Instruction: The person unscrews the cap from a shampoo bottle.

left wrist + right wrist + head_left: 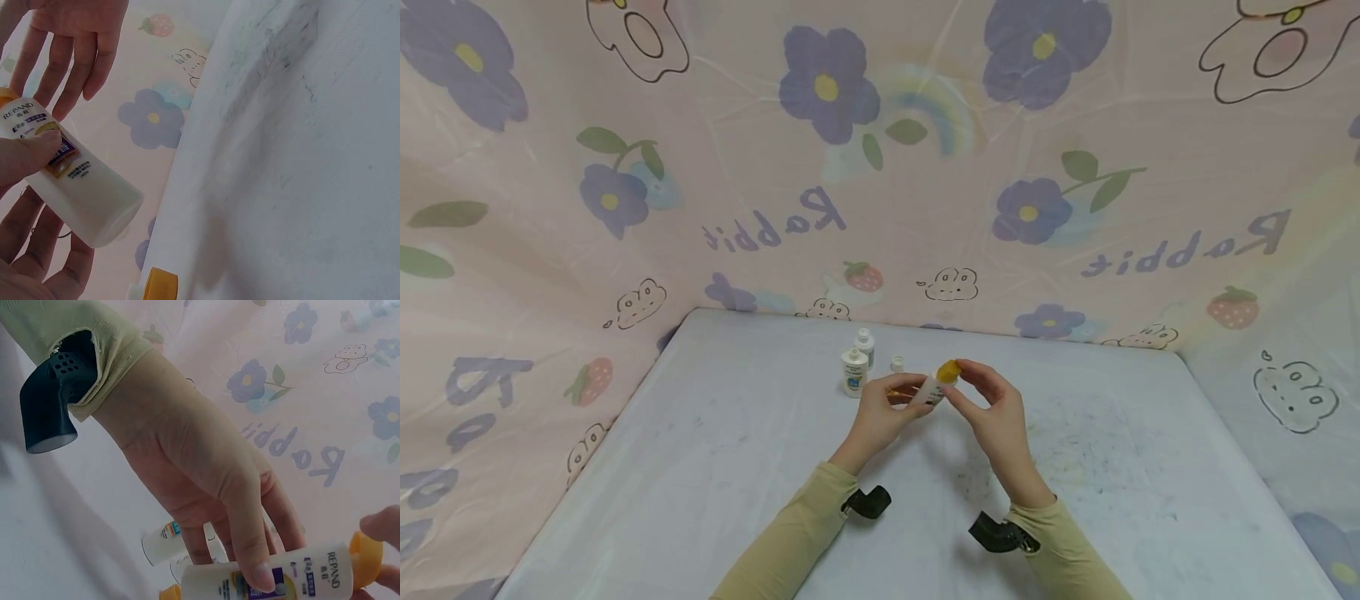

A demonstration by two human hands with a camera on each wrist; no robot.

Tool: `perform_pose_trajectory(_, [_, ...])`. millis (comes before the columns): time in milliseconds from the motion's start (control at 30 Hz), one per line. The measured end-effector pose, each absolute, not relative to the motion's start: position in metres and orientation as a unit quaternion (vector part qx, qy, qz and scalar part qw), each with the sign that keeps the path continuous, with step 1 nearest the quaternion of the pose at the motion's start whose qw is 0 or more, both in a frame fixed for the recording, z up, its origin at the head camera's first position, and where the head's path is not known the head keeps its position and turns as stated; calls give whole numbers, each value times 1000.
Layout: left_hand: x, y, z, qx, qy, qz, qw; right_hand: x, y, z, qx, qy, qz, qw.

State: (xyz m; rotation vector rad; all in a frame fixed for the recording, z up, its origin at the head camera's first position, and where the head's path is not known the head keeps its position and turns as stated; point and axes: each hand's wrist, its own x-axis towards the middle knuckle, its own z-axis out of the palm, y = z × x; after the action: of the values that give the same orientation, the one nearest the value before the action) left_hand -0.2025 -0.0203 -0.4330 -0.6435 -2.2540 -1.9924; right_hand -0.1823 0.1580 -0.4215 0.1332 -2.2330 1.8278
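My left hand (882, 414) grips a white plastic bottle (94, 200) round its body, thumb on the printed label and fingers behind. The bottle is tilted, its yellow cap (949, 371) pointing up toward the right. At that end my right hand (997, 412) pinches the yellow cap between thumb and fingers. In the right wrist view, the fingertips (384, 525) of my right hand touch the cap's edge, and most of that hand lies outside the frame. The label reads "REPAND".
Two white bottles, a nearer labelled one (853, 373) and one behind it (864, 340), stand left of my hands. A small white cap (897, 364) lies beside them. Another yellow piece (161, 284) shows low in the left wrist view. Patterned cloth (917, 200) hangs round the white table (730, 450).
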Motion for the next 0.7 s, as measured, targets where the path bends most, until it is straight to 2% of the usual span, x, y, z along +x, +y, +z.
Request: perform_pose_trajectory(700, [-200,-16,-435,-218,-738,-638,29,-191,156,-428,48,-756,631,168])
